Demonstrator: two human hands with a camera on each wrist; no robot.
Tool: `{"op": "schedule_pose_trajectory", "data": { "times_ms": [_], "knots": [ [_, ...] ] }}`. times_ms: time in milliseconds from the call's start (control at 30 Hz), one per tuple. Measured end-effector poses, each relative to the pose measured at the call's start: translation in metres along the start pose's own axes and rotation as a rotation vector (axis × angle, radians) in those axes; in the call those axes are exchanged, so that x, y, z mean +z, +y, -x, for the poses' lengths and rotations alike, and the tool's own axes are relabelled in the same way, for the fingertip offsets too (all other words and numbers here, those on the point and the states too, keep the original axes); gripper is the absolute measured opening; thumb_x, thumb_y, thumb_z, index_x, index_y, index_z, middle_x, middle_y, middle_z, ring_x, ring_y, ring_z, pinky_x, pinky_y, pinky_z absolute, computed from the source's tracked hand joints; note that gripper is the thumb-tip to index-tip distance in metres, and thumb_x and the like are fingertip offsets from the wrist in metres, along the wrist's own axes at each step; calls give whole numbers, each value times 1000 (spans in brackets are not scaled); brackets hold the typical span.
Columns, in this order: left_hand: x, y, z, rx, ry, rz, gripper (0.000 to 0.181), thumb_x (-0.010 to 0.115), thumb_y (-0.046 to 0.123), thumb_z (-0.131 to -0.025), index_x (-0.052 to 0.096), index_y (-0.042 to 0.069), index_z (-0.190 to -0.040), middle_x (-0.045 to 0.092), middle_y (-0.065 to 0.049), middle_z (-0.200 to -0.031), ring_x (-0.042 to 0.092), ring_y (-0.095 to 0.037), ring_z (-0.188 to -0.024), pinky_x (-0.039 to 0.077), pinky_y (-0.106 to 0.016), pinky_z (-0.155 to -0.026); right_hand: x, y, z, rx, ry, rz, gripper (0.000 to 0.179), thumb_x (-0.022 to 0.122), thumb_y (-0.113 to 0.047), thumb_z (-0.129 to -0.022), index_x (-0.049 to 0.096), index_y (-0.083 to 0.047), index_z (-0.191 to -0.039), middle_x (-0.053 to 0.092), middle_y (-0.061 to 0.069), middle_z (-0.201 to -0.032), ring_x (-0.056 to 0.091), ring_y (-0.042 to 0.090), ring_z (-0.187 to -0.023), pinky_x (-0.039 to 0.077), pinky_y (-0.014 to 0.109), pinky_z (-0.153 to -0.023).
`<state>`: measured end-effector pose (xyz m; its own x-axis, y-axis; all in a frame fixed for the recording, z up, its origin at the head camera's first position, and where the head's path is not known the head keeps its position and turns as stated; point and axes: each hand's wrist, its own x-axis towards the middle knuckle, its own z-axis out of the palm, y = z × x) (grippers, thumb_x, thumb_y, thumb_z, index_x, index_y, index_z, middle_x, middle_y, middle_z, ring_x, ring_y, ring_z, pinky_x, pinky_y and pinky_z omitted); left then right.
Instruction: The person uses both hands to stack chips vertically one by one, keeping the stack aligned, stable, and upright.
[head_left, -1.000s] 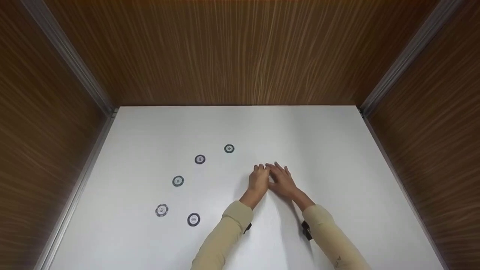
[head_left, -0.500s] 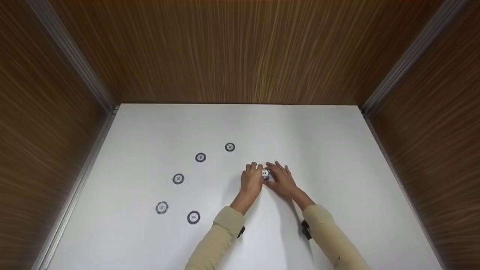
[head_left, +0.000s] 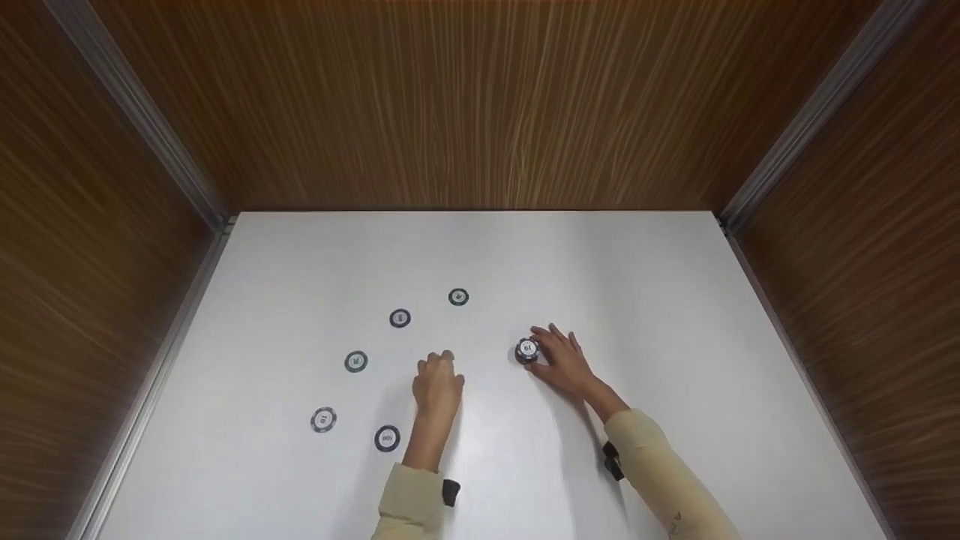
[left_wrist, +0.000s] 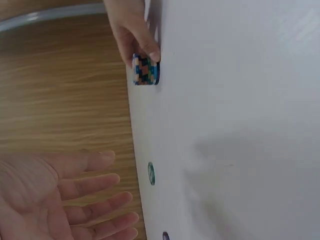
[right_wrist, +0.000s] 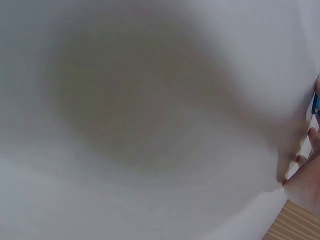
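Note:
A stack of poker chips (head_left: 527, 348) stands on the white table, its top chip white-faced with a dark rim. My right hand (head_left: 564, 363) holds it from the right, thumb at the near side and fingers at the far side. In the left wrist view the stack (left_wrist: 145, 71) shows mixed blue, orange and green edges. My left hand (head_left: 437, 386) is over the table to the left of the stack, nothing in it; its fingers (left_wrist: 95, 186) are spread and relaxed. Nearest to it lies a dark-rimmed chip (head_left: 387, 438). The right wrist view catches only part of the right hand (right_wrist: 306, 182).
More single chips lie flat in a loose arc on the left: a green one (head_left: 458, 297), a purple one (head_left: 400, 318), another green one (head_left: 356, 361) and a grey one (head_left: 323, 419). Wood-grain panels (head_left: 480, 105) wall the table at the back and both sides.
My left hand has left the stack and moved left and nearer to me, uncovering the stack's top. The right hand has stayed at the stack. The loose chips have not moved.

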<state>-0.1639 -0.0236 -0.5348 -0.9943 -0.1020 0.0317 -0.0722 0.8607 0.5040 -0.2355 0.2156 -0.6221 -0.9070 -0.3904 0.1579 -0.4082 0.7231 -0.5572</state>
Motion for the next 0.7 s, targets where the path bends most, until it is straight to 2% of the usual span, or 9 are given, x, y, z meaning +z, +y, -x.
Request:
{"op": "schedule_pose_trajectory", "data": {
  "times_ms": [100, 233, 467, 567, 700],
  "knots": [
    [-9, -15, 9, -54, 25, 18, 27, 69, 4, -75, 64, -2, -101, 60, -16, -90, 56, -31, -84, 51, -38, -64, 0, -2, 0, 4, -3, 5, 50, 71, -22, -78, 54, -3, -121, 44, 11, -136, 26, 36, -131, 6, 59, -105],
    [-14, -32, 24, -93, 49, -4, 21, 66, -1, -75, 65, -2, -96, 60, -16, -85, 56, -31, -80, 51, -38, -60, -1, -3, 0, 11, -7, 8, 52, 71, -23, -78, 54, -3, -122, 44, 12, -136, 26, 36, -131, 6, 59, -105],
    [-17, -59, 43, -208, 18, 27, 27, 67, -1, -74, 62, -4, -100, 56, -19, -89, 52, -34, -86, 49, -43, -65, 1, -3, -2, -9, 1, -6, 53, 72, -22, -78, 53, -1, -123, 44, 12, -135, 26, 37, -130, 7, 61, -104],
    [-18, -68, 48, -246, 6, 13, 33, 69, 0, -74, 59, -8, -104, 52, -24, -94, 50, -38, -89, 49, -46, -66, 3, -2, -2, -11, -3, -2, 54, 71, -22, -78, 52, -1, -124, 43, 12, -136, 26, 37, -130, 7, 60, -105],
    [-18, -74, 53, -286, -61, -23, 45, 68, 0, -74, 51, -15, -113, 46, -34, -106, 46, -45, -97, 50, -50, -70, 3, -2, -3, -18, 10, 3, 53, 72, -22, -78, 53, -1, -123, 44, 13, -135, 28, 37, -129, 8, 60, -105]
  ]
}}
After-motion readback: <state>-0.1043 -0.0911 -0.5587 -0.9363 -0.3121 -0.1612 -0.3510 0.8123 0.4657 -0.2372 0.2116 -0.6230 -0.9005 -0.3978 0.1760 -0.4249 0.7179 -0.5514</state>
